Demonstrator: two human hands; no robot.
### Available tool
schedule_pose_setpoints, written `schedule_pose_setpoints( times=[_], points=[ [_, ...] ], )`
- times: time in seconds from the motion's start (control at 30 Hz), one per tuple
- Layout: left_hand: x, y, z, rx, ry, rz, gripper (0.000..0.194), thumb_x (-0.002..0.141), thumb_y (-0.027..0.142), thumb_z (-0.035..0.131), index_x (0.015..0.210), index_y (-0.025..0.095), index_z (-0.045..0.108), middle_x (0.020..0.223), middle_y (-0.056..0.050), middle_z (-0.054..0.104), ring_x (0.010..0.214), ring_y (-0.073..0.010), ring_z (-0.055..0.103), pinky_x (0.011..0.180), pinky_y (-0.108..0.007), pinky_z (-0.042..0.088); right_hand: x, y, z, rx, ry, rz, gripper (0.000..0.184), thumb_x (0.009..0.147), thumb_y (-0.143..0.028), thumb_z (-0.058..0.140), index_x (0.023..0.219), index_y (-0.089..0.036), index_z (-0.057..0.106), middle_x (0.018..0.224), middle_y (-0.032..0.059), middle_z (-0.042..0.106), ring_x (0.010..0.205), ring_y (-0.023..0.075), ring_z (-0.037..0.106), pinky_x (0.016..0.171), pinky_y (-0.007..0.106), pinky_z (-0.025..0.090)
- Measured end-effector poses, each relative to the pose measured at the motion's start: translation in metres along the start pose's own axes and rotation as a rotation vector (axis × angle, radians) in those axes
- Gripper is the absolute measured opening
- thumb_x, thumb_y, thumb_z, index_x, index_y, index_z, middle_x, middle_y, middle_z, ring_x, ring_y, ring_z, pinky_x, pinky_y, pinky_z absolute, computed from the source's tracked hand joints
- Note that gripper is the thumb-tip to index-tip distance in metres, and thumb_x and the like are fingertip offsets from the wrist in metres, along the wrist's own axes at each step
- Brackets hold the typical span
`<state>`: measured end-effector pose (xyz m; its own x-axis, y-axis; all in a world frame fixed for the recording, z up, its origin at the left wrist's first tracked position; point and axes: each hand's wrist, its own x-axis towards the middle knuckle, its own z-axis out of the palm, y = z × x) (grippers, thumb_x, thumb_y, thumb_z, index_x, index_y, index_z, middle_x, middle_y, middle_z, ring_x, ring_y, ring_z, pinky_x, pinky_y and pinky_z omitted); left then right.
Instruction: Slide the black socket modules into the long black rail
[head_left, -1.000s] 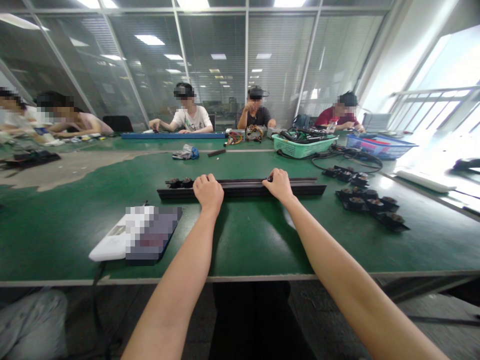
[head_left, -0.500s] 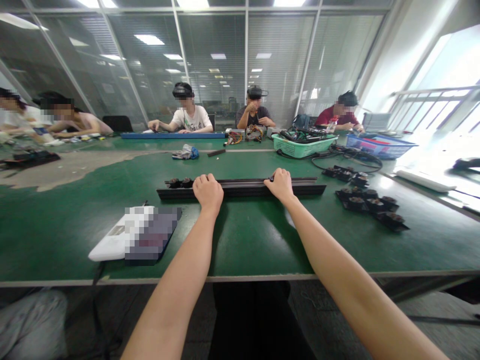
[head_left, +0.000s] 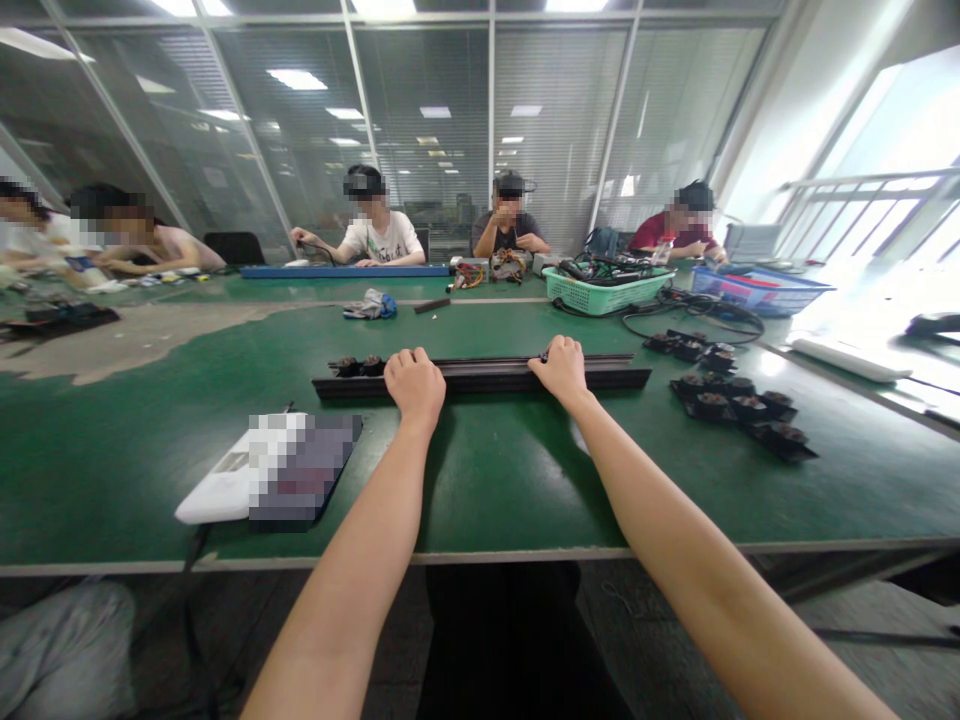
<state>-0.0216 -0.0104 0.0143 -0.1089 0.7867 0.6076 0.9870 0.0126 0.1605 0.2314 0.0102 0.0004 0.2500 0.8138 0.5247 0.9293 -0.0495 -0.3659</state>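
A long black channel-shaped rail (head_left: 487, 382) lies crosswise on the green table in front of me. My left hand (head_left: 415, 385) is closed over it, left of its middle, with the fingertips hidden behind the far wall. Just left of that hand, small round black parts (head_left: 358, 366) sit in the rail. Farther right, my right hand (head_left: 561, 368) is closed over the rail too. A small dark piece shows by its thumb, too small to make out. Whether either hand also holds a loose part is hidden.
Black parts with round tops (head_left: 739, 400) lie in groups on the right. A white device and a dark pad (head_left: 315, 480) lie near the left front. Farther back stand a green basket (head_left: 607, 292) and a blue basket (head_left: 772, 290), with cables. Several people sit across the table.
My hands and the rail stay practically where they were. Across the table, the person in the white shirt has raised one hand, now with a dark cable-like thing at it.
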Motion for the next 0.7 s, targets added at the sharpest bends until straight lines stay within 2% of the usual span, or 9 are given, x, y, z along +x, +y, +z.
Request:
schedule_pose_setpoints(
  times=[0.7],
  points=[
    [0.0001, 0.0004, -0.0004, -0.025, -0.01, -0.008, 0.034, 0.1, 0.02, 0.043, 0.124, 0.012, 0.067, 0.127, -0.023, 0.067, 0.127, -0.0384, 0.057, 0.11, -0.05, 0.043, -0.0039, -0.0029, -0.0069, -0.014, 0.017, 0.039, 0.026, 0.087, -0.025, 0.061, 0.109, -0.012, 0.059, 0.114, 0.0214, 0.065, 0.112, 0.0347, 0.055, 0.103, 0.046, 0.045]
  ],
)
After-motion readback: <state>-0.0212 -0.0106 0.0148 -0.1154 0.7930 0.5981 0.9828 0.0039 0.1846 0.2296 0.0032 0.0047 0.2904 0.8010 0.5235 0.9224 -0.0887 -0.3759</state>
